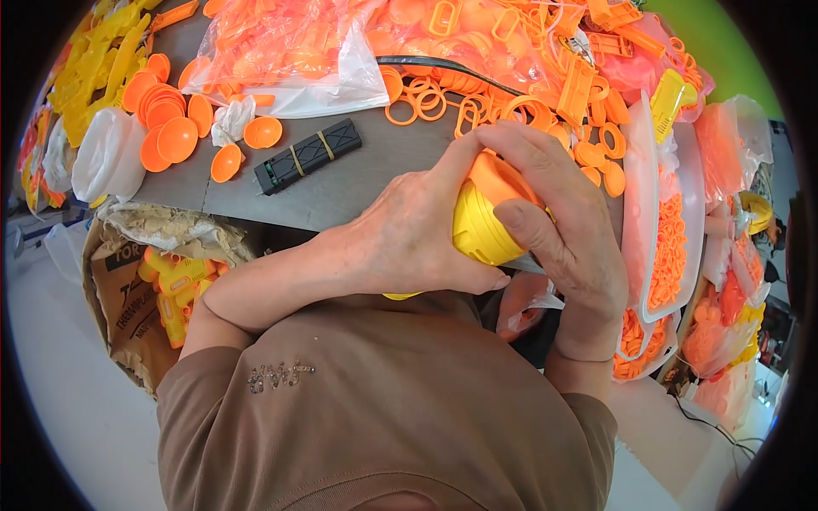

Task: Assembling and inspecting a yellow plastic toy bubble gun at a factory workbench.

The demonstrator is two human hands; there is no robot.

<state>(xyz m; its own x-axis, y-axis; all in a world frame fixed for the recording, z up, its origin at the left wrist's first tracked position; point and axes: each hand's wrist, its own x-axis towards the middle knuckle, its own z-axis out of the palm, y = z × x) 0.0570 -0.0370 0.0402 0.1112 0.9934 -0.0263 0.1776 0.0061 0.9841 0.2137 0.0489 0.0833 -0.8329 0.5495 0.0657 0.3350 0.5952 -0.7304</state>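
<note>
Both hands are closed around a round yellow plastic part [479, 228] with an orange ring-shaped piece [503, 177] on its upper end. My left hand [409, 230] wraps its left side, the thumb stretched along underneath. From the right, my right hand [567, 217] curls over the top, its thumb against the orange piece. A bit of yellow [402, 296] shows below my left wrist; whether it belongs to the same part I cannot tell. Left of the hands, a black rectangular block [308, 157] with two tan bands lies on the grey table [234, 200].
Orange cup-shaped discs [177, 139] and a white plastic bag [109, 155] lie at the left. Bagged orange parts [290, 51] fill the far side, loose orange rings [426, 100] beside them. A bin [639, 230] of small orange pieces stands right; a paper sack [128, 298] holds yellow-orange parts.
</note>
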